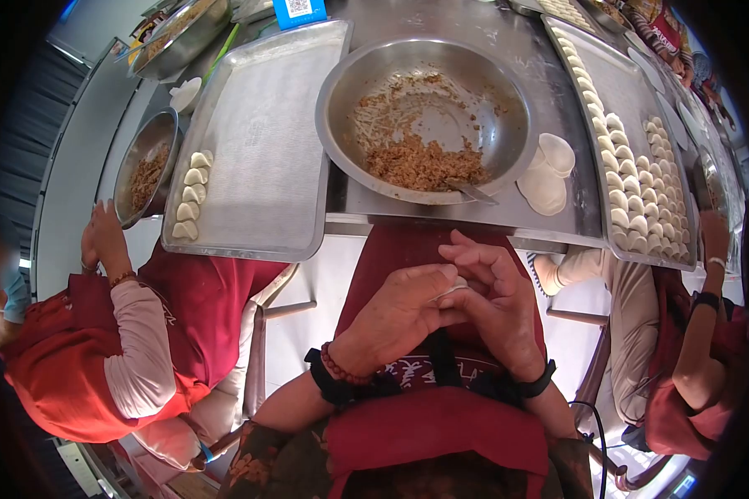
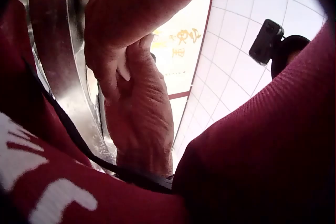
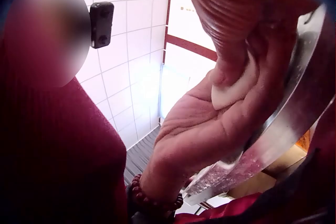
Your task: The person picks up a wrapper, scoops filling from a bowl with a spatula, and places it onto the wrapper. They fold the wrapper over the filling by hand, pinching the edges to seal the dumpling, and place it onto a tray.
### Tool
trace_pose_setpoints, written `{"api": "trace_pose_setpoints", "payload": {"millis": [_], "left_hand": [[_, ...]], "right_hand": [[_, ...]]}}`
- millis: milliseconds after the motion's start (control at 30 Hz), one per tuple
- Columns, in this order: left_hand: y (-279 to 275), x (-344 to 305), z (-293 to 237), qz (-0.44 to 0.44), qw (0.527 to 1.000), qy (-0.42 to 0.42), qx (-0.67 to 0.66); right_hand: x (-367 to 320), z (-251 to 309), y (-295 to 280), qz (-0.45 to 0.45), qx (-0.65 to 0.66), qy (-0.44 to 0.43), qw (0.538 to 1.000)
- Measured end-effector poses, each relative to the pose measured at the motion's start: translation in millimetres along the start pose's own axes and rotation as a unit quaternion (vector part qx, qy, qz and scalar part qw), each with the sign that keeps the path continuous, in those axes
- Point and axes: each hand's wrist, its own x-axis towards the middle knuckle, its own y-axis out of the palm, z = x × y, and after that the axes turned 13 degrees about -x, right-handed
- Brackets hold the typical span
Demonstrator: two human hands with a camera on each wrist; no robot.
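Note:
Over my lap, in the head view, my left hand (image 1: 395, 312) and right hand (image 1: 503, 303) come together around a small pale dumpling (image 1: 453, 288). Mostly fingers cover it, and only a white sliver shows from above. In the right wrist view the folded dough edge of the dumpling (image 3: 236, 90) lies between the fingers and thumb of the left hand (image 3: 194, 113), while the right hand (image 3: 231, 8) pinches it from above. The left wrist view shows just a thin strip of the dumpling (image 2: 124, 69) between both hands.
Ahead stands a steel bowl (image 1: 508, 83) with brown filling (image 1: 424, 162) and a spoon (image 1: 474, 193). Round wrappers (image 1: 543, 190) lie right of it. Trays of dumplings flank it: left tray (image 1: 266, 125), right tray (image 1: 591, 54). People sit close on both sides.

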Motion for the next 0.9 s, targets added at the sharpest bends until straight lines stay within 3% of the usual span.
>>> {"api": "trace_pose_setpoints", "payload": {"millis": [133,233,367,433,533,633,900], "left_hand": [[5,1,-2,-0.022,0.999,-0.015,-0.033],[13,0,-5,-0.019,0.998,-0.014,-0.052],[15,0,-3,-0.055,0.995,-0.009,-0.078],[6,2,-2,0.002,0.992,-0.021,-0.122],[-10,5,0,0.037,0.985,-0.027,-0.164],[-13,6,4,0.027,0.983,-0.011,-0.182],[1,4,3,-0.02,0.994,0.011,-0.102]], "right_hand": [[-2,9,4,-0.011,0.026,0.05,0.998],[2,0,-7,0.018,-0.258,-0.129,0.957],[2,-14,-3,-0.023,-0.16,-0.149,0.976],[4,-16,-5,-0.025,-0.154,-0.169,0.973],[3,-19,0,-0.052,-0.083,-0.136,0.986],[2,-1,5,-0.043,-0.025,-0.01,0.999],[6,-4,-2,-0.039,-0.218,-0.127,0.967]]}}
